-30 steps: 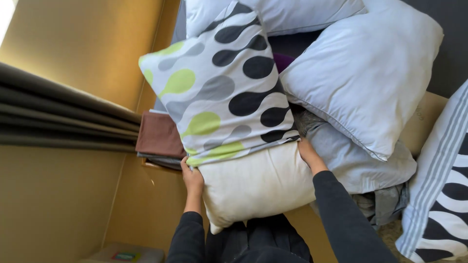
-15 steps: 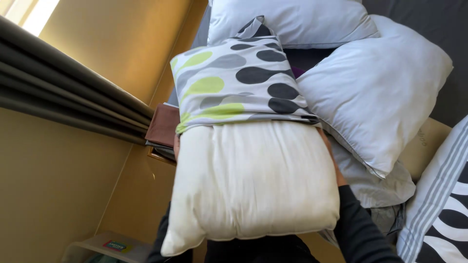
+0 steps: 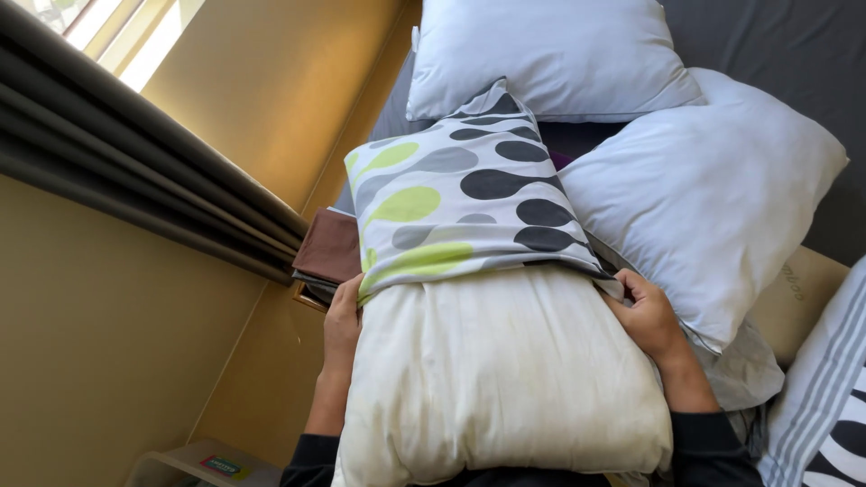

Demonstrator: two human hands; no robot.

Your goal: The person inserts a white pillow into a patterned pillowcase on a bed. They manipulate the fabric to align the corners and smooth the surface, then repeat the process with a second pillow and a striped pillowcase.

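Note:
A cream pillow (image 3: 501,370) lies half inside a pillowcase (image 3: 460,194) patterned with grey, black and lime blobs. My left hand (image 3: 343,317) grips the case's open edge on the pillow's left side. My right hand (image 3: 645,311) grips the same edge on the right side. The far half of the pillow is hidden inside the case. The bare near half rests over my forearms and lap.
Two white pillows (image 3: 713,194) (image 3: 541,54) lie on the dark grey bed (image 3: 767,36) behind. A striped cushion (image 3: 825,397) sits at the right. Folded brown cloths (image 3: 329,248) lie beside the bed. A dark curtain (image 3: 117,162) hangs along the yellow wall (image 3: 108,334).
The pillow has come much further out of the patterned case toward me, and my hands have shifted along the case's edge. The view has tilted slightly.

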